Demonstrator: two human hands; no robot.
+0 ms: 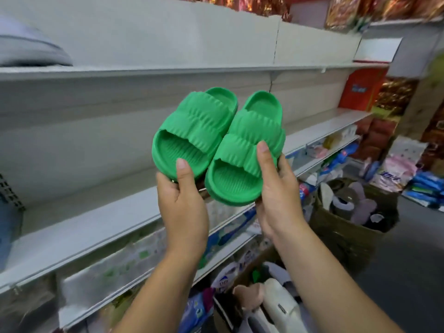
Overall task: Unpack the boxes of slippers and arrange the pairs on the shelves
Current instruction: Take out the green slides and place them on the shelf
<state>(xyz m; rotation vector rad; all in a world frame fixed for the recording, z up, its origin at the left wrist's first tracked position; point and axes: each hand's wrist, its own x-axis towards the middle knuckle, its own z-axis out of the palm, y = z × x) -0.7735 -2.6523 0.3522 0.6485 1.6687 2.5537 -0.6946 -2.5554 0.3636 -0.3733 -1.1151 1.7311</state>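
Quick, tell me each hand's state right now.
Left hand: holding the left green slipper, thumb on its toe end.
Right hand: holding the right green slipper, thumb on its strap.

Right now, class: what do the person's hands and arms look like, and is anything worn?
The left hand and right hand are bare: no gloves, rings or watch show. Both forearms are bare too, with no sleeve in view. The thumbnails are short and unpainted.
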